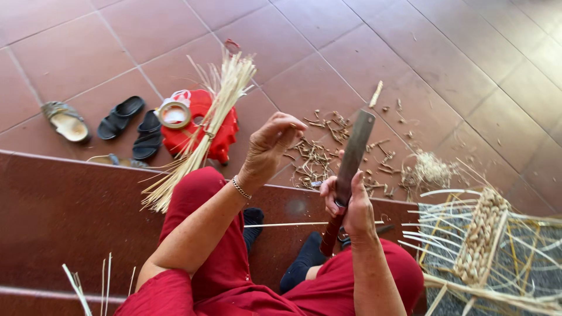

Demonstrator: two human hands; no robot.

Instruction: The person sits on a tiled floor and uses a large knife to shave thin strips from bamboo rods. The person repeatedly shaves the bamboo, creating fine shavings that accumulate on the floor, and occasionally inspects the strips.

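Right hand [351,205] at frame centre, fist closed round wooden handle of long flat knife [355,153]; blade points up and away over cut scraps [319,158] on tile floor [445,64]. Left hand [270,145] just left of blade, fingers curled, held item not discernible. One straw bundle [205,129] over left knee. One tape roll [174,113], three sandals: one tan [65,121], two black [133,126]. Half-woven basket [486,246] at lower right.

Dull metal blade [353,153], dry straw bundle [206,126] — glossy tiled floor [468,64].

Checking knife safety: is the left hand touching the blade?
Apart. The head view shows floor between the raised left hand and the blade held by the right hand.
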